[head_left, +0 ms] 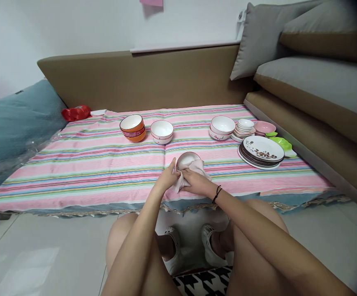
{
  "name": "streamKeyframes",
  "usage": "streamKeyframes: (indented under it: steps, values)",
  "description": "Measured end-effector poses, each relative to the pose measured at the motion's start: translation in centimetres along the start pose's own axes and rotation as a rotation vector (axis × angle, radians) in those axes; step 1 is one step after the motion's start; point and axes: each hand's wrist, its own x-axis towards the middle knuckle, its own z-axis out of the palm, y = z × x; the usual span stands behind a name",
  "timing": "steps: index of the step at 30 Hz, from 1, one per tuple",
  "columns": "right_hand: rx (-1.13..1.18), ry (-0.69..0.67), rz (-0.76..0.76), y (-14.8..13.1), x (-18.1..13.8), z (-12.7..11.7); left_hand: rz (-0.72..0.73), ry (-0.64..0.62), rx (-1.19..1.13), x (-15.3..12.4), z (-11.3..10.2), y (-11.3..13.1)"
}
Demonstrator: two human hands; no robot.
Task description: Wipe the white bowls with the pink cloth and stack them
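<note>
A white bowl with a thin red rim [188, 158] is tilted toward me just above the front part of the striped cloth. My left hand [168, 177] grips its left side, thumb up along the edge. In my right hand [195, 181] is a pale pink cloth [198, 166], pressed against the bowl's near side and partly inside it. Folds of that cloth hang below both hands and hide the bowl's lower part. Behind the bowl stand two stacked white bowls [162, 131] and, left of them, a stack of orange and red bowls [133, 128].
Right of centre are more stacked white bowls [222, 126], small dishes [245, 126], a pink bowl [265, 127], a green leaf-shaped dish [281, 144] and brown-rimmed plates [263, 150]. A red bundle [77, 112] lies far left. Cushions [314, 82] border the right side.
</note>
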Motion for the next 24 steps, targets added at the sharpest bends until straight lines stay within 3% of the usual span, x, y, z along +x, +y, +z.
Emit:
streamKeyframes:
  steps: [5, 24]
  values:
    - [-0.068, 0.007, 0.103, -0.2, 0.1, 0.1, -0.011, 0.003, -0.001, -0.1, 0.0, 0.1]
    - [-0.083, 0.000, 0.147, -0.9, -0.1, 0.5, -0.048, 0.011, 0.004, -0.5, 0.0, 0.5]
